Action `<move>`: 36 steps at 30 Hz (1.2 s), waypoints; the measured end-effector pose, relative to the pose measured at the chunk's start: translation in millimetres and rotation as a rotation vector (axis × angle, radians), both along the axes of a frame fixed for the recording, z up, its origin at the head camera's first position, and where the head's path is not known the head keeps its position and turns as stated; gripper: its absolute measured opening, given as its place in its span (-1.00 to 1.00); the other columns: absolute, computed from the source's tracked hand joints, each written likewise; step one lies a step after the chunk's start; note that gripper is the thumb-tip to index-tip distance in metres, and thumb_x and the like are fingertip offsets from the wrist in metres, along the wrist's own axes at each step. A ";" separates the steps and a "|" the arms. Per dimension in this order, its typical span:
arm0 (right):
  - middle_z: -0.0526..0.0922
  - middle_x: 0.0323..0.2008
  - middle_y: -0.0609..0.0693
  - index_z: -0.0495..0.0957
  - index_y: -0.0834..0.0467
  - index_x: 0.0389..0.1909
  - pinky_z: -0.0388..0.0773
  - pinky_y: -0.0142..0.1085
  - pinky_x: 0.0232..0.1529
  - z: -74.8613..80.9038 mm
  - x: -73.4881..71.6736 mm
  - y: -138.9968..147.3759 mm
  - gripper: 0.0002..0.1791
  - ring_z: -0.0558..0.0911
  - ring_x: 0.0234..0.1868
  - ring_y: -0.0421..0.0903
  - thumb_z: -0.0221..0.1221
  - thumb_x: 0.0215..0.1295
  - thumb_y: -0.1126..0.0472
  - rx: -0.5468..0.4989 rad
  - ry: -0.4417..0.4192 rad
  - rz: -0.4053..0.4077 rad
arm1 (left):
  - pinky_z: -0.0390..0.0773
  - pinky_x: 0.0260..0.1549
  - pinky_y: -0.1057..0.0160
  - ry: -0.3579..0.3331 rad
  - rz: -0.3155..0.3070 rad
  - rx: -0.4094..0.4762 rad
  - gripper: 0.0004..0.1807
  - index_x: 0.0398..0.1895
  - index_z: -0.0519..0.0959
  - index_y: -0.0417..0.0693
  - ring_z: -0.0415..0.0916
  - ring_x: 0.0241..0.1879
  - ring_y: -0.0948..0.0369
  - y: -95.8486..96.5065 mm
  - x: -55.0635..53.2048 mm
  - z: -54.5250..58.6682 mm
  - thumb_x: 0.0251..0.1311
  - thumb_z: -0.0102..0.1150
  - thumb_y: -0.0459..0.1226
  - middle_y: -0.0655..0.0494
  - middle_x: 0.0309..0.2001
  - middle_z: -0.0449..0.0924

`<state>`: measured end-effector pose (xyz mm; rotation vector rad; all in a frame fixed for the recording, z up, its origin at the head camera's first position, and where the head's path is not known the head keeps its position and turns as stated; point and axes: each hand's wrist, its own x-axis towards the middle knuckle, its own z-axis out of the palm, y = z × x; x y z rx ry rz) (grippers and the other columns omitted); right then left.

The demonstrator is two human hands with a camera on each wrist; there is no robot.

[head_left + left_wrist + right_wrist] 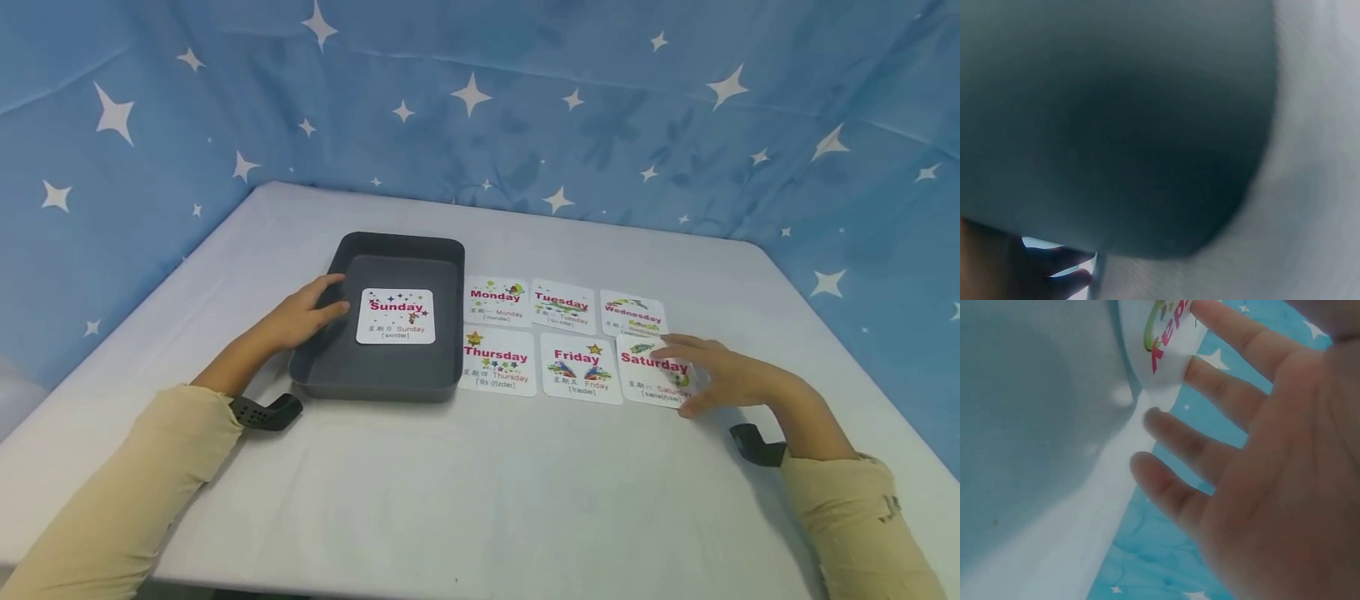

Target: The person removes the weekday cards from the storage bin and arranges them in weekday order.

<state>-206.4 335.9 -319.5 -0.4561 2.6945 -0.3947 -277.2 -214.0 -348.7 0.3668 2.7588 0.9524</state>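
A dark grey tray [397, 242] sits left of centre on the white table, and a "Sunday" card [396, 317] lies flat inside it. My left hand [311, 312] rests on the tray's left wall with relaxed fingers, thumb just over the rim. The left wrist view is filled by the blurred tray [1116, 125], with fingers [1054, 269] at the bottom left. My right hand [720, 375] lies with straight, spread fingers on the right edge of the "Saturday" card [645, 371]. In the right wrist view the fingertips [1200, 365] touch that card [1166, 337].
Right of the tray lie the cards Monday [495, 300], Tuesday [562, 307], Wednesday [632, 312], Thursday [497, 362] and Friday [581, 367] in two rows. The table [480, 483] is walled by a blue star-printed cloth [525, 108] at the back and sides.
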 end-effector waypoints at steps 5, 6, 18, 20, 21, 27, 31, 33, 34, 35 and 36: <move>-0.06 0.35 0.34 0.23 0.15 0.27 0.08 0.41 0.05 0.9 0.4 -1.2 -0.03 -0.03 0.27 0.41 0.41 -0.24 -0.02 -0.026 -0.036 -0.024 | -0.11 0.27 -0.26 0.001 0.000 0.003 -0.30 0.41 -0.12 -0.18 -0.22 0.36 -0.27 -1.0 -0.7 -0.7 0.34 -0.21 -0.05 -0.35 0.39 -0.18; -0.06 0.35 0.34 0.23 0.15 0.27 0.07 0.42 0.05 1.3 0.7 -1.3 -0.03 -0.03 0.27 0.41 0.41 -0.24 -0.02 -0.031 -0.038 -0.025 | -0.11 0.27 -0.26 0.004 -0.001 0.005 -0.30 0.41 -0.12 -0.19 -0.22 0.36 -0.27 -1.0 -1.0 -0.6 0.34 -0.21 -0.05 -0.34 0.39 -0.18; -0.02 0.33 0.35 0.20 0.19 0.27 0.09 0.40 0.05 3.4 3.7 0.1 -0.02 0.00 0.26 0.39 0.40 -0.22 -0.01 -0.059 -0.063 0.001 | -0.11 0.27 -0.26 0.004 -0.003 0.006 -0.30 0.41 -0.12 -0.18 -0.22 0.37 -0.26 1.3 -1.0 -1.0 0.34 -0.21 -0.05 -0.33 0.40 -0.18; 0.00 0.32 0.36 0.20 0.20 0.28 0.11 0.39 0.04 3.9 2.8 0.7 -0.02 0.02 0.26 0.39 0.39 -0.22 -0.03 -0.055 -0.061 0.012 | -0.11 0.27 -0.26 0.003 -0.002 0.000 -0.30 0.41 -0.12 -0.18 -0.22 0.37 -0.26 1.2 -0.7 -0.6 0.34 -0.22 -0.05 -0.33 0.40 -0.18; 0.01 0.32 0.36 0.20 0.21 0.28 0.13 0.39 0.03 4.3 2.1 1.0 -0.02 0.04 0.25 0.39 0.39 -0.21 -0.04 -0.052 -0.061 0.015 | -0.11 0.27 -0.26 0.004 0.000 -0.001 -0.30 0.41 -0.12 -0.17 -0.22 0.37 -0.26 1.2 -0.7 -0.2 0.34 -0.22 -0.05 -0.33 0.40 -0.18; 0.06 0.29 0.38 0.17 0.21 0.30 0.18 0.36 0.02 2.9 -1.0 0.5 0.01 0.08 0.23 0.37 0.40 -0.22 -0.03 -0.056 -0.067 0.000 | -0.11 0.27 -0.25 0.015 0.004 0.007 -0.31 0.41 -0.11 -0.17 -0.21 0.37 -0.25 -1.0 -0.2 0.5 0.34 -0.21 -0.05 -0.32 0.40 -0.18; 0.03 0.32 0.37 0.18 0.18 0.30 0.09 0.41 0.04 -1.0 -1.1 0.6 0.00 0.03 0.26 0.40 0.39 -0.20 -0.05 -0.066 -0.075 -0.020 | -0.11 0.28 -0.25 0.009 -0.002 0.006 -0.31 0.41 -0.11 -0.18 -0.22 0.37 -0.25 -0.9 -0.4 -0.5 0.34 -0.21 -0.05 -0.33 0.40 -0.18; 0.01 0.33 0.37 0.20 0.18 0.28 0.05 0.42 0.05 -1.2 -1.8 0.9 -0.04 -0.01 0.28 0.42 0.38 -0.18 -0.04 -0.075 -0.074 -0.024 | -0.11 0.28 -0.24 0.008 -0.004 0.009 -0.31 0.41 -0.11 -0.18 -0.22 0.37 -0.25 -0.7 -0.4 -0.8 0.34 -0.21 -0.06 -0.33 0.40 -0.18; 0.01 0.33 0.36 0.22 0.17 0.27 0.04 0.42 0.06 -1.3 -2.2 1.3 -0.07 -0.01 0.28 0.42 0.37 -0.16 -0.04 -0.078 -0.070 -0.024 | -0.12 0.28 -0.24 0.009 -0.003 0.009 -0.31 0.41 -0.11 -0.18 -0.22 0.37 -0.24 -0.8 -0.5 -0.9 0.34 -0.22 -0.07 -0.32 0.40 -0.17; 0.01 0.34 0.36 0.23 0.17 0.26 0.02 0.42 0.06 -1.5 -2.8 1.7 -0.09 -0.02 0.29 0.42 0.37 -0.15 -0.04 -0.082 -0.067 -0.024 | -0.12 0.28 -0.24 0.011 -0.002 0.009 -0.32 0.41 -0.10 -0.19 -0.22 0.37 -0.25 -0.9 -0.5 -0.8 0.34 -0.22 -0.07 -0.32 0.40 -0.17; 0.01 0.34 0.35 0.24 0.18 0.24 0.01 0.42 0.07 -1.4 -3.3 2.2 -0.11 -0.03 0.29 0.42 0.36 -0.14 -0.03 -0.089 -0.064 -0.022 | -0.12 0.28 -0.24 0.012 -0.002 0.009 -0.32 0.41 -0.11 -0.19 -0.22 0.37 -0.24 -1.0 -0.7 -0.8 0.34 -0.22 -0.07 -0.32 0.40 -0.18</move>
